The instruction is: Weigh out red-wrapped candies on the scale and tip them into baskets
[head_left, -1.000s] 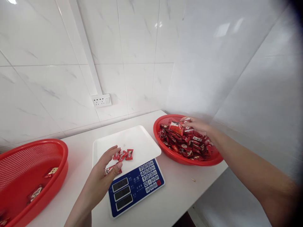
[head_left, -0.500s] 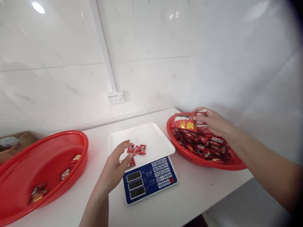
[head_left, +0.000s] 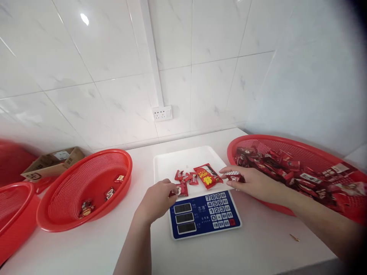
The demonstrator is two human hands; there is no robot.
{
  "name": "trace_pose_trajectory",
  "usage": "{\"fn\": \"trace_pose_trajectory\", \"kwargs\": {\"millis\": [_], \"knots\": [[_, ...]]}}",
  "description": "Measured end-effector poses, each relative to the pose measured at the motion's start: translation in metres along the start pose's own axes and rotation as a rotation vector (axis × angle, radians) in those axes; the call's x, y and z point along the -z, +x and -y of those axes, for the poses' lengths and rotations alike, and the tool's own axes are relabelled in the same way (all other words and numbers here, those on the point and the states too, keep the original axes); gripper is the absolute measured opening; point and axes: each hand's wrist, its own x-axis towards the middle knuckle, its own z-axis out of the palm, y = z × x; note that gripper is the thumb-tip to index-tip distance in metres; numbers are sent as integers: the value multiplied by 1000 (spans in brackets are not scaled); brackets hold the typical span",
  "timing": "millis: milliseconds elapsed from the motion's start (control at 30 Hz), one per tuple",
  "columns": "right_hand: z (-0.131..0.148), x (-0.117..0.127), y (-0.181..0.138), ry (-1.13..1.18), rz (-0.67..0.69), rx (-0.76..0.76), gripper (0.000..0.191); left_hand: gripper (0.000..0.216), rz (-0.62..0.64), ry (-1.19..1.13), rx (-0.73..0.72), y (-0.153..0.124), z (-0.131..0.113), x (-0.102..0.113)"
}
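Note:
My left hand (head_left: 157, 199) is at the near left corner of the scale's white tray (head_left: 169, 164), its fingertips pinched at the edge of a small red packet (head_left: 181, 189). Closed on a red packet with a white dotted edge (head_left: 234, 176), my right hand (head_left: 255, 184) hovers by the tray's right side. A larger red packet with yellow lettering (head_left: 207, 176) lies flat on the tray. Beside it are several small red packets (head_left: 194, 178). The scale's blue panel (head_left: 205, 217), with keys and dark displays, faces me.
On the right, a red basket (head_left: 275, 140) holds many red packets. Another red basket (head_left: 54, 191) on the left has a few packets inside. Further left are a cardboard box (head_left: 48, 166) and a red container (head_left: 14, 206). A small gold-coloured scrap (head_left: 294, 238) lies on the white table (head_left: 229, 256).
My right hand has come left from the basket to the tray, and the larger red packet now lies there. My left fingers have closed at a small packet. The view has shifted left.

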Motion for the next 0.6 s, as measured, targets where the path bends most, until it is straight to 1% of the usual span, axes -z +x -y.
{"fn": "trace_pose_trajectory", "kwargs": {"millis": [100, 267, 333, 400, 467, 500, 567, 600], "knots": [[6, -11, 2, -113, 7, 41, 37, 21, -23, -3, 10, 4, 2, -4], [18, -26, 20, -150, 51, 94, 41, 31, -164, 72, 32, 23, 5, -22], [22, -29, 23, -111, 22, 99, 40, 32, -221, 103, 55, 29, 4, -29], [24, -30, 18, -45, -61, 105, 37, 33, -286, 104, 62, 30, 3, -30], [24, -28, 6, 73, -154, 90, 35, 31, -400, 42, 23, 23, 0, -26], [24, -27, -3, 152, -182, 76, 35, 29, -488, -12, -13, 18, -2, -22], [21, -25, -24, 317, -212, 66, 34, 22, -710, -122, -91, 2, -8, -10], [19, -25, -34, 377, -251, 71, 32, 18, -833, -162, -123, -7, -11, -3]]}}
